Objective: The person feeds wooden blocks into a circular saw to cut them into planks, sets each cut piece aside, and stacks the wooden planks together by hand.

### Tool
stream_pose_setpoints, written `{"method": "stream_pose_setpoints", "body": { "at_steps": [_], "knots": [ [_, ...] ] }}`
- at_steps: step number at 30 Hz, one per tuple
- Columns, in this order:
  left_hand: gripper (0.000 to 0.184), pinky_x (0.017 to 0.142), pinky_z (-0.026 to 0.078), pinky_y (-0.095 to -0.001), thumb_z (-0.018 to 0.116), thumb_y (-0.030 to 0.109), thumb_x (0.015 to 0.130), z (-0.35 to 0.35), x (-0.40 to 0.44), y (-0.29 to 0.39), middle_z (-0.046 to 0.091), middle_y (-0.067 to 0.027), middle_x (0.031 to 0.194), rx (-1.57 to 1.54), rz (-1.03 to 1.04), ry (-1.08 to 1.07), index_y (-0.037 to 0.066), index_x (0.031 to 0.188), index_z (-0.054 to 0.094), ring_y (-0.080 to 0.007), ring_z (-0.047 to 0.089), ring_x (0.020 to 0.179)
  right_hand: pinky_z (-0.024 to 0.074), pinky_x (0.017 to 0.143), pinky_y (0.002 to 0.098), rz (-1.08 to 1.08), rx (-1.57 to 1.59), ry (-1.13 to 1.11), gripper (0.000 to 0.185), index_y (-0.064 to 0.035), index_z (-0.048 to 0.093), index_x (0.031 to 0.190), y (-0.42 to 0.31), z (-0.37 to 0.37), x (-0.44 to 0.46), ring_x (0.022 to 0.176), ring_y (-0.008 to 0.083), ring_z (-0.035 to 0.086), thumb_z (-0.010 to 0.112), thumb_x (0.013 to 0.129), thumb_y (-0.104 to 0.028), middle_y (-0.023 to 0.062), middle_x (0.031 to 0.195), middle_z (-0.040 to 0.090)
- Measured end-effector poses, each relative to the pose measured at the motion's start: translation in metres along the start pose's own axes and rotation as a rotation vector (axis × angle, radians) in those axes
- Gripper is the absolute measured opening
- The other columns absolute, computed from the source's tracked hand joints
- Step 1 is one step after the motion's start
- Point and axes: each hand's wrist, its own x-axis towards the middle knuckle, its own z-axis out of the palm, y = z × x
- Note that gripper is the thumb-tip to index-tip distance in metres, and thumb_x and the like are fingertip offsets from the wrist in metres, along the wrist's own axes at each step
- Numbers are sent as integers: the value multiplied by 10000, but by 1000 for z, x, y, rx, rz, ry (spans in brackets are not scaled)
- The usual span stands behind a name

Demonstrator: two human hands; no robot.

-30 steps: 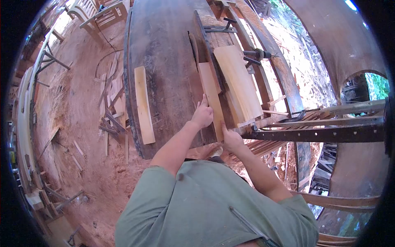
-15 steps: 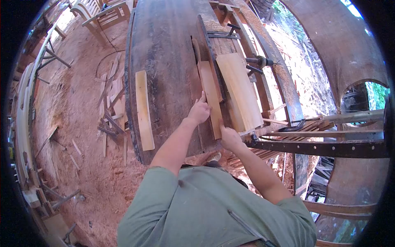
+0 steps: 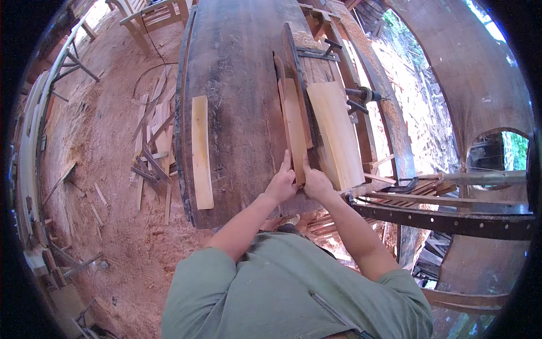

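A narrow wooden board (image 3: 293,121) lies lengthwise on the dark work table, along the left side of a long upright fence (image 3: 298,73). At its near end, my left hand (image 3: 281,183) presses the left edge, index finger stretched along the wood and the other fingers curled. My right hand (image 3: 318,183) grips the same end from the right, its fingers partly hidden. Beyond the board's far end, a thin dark upright piece (image 3: 279,65) stands by a slot. A wider pale board (image 3: 337,135) rests right of the fence.
Another pale wood strip (image 3: 201,152) lies on the table (image 3: 237,101) near its left edge. Metal clamp handles (image 3: 361,96) stick out at the right. Wood scraps (image 3: 155,141) and sawdust cover the ground at left. A dark metal bar (image 3: 440,219) extends to the right.
My left hand has slid back toward the board's near end, close to my right hand. The board has moved slightly away from me along the fence. The view has shifted a little.
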Motion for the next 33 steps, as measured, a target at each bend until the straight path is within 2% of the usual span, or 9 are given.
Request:
{"method": "stream_pose_setpoints", "body": {
  "at_steps": [1, 2, 4, 8, 10, 16, 24, 28, 33],
  "knots": [
    [446, 1113, 341, -482, 739, 166, 749, -1, 3, -5, 169, -413, 1473, 7, -72, -83, -69, 1109, 621, -499, 347, 1326, 518, 819, 501, -7, -2, 0, 855, 46, 62, 1509, -1, -4, 3, 886, 439, 654, 549, 813, -52, 324, 907, 640],
    [446, 1113, 341, -482, 739, 166, 749, -1, 5, -9, 169, -413, 1473, 10, -76, -81, -69, 1109, 621, -499, 347, 1326, 521, 818, 499, -20, -10, 1, 844, 52, 71, 1506, -2, -8, 3, 884, 437, 655, 544, 814, -46, 316, 908, 644],
    [361, 1133, 301, -514, 692, 129, 771, -7, 13, -6, 145, -415, 1475, 109, 23, -84, -36, 1089, 641, -507, 327, 1329, 523, 816, 496, -32, -17, -1, 833, 58, 80, 1503, -4, -10, 7, 881, 435, 657, 538, 814, -40, 308, 908, 647],
    [295, 1133, 299, -521, 646, 83, 761, 1, 25, -26, 137, -420, 1471, 137, 50, -83, -28, 1035, 661, -508, 331, 1325, 529, 811, 492, 2, -42, -11, 819, 62, 93, 1499, -6, -19, 19, 880, 421, 662, 521, 805, -16, 296, 909, 656],
    [201, 1113, 323, -537, 646, 49, 651, 0, 31, -27, 218, -462, 1422, 70, 56, 10, -85, 801, 646, -526, 357, 1307, 529, 811, 493, -1, -37, -10, 816, 61, 98, 1499, -7, -21, 26, 881, 416, 664, 516, 802, -10, 297, 907, 658],
    [208, 1110, 334, -531, 665, 75, 633, -18, 51, -26, 215, -481, 1406, 120, 13, -78, -64, 786, 649, -517, 370, 1306, 527, 816, 498, 32, -60, -18, 781, 75, 103, 1490, -9, -33, 46, 895, 428, 665, 490, 820, -22, 320, 926, 652],
    [242, 1116, 321, -536, 658, 87, 650, -29, 79, -30, 261, -503, 1366, 206, -41, -163, -54, 846, 674, -511, 378, 1311, 514, 856, 513, 106, 24, 68, 758, -60, 128, 1528, -15, -36, 59, 955, 434, 657, 483, 859, -40, 336, 1009, 637],
    [245, 1120, 318, -532, 645, 94, 684, -27, 84, -26, 264, -507, 1360, 335, -40, -163, -51, 877, 682, -532, 387, 1296, 514, 862, 512, 88, 8, 133, 757, -61, 130, 1529, -8, -25, 65, 958, 435, 656, 488, 863, -46, 333, 1018, 637],
    [236, 1123, 316, -529, 602, 93, 736, -17, 53, -19, 245, -519, 1357, 234, -79, -226, -61, 896, 685, -532, 347, 1324, 530, 822, 498, 33, -59, 66, 732, 6, 137, 1513, -7, -14, 30, 907, 425, 667, 472, 864, -46, 310, 957, 657]
  ]
}}
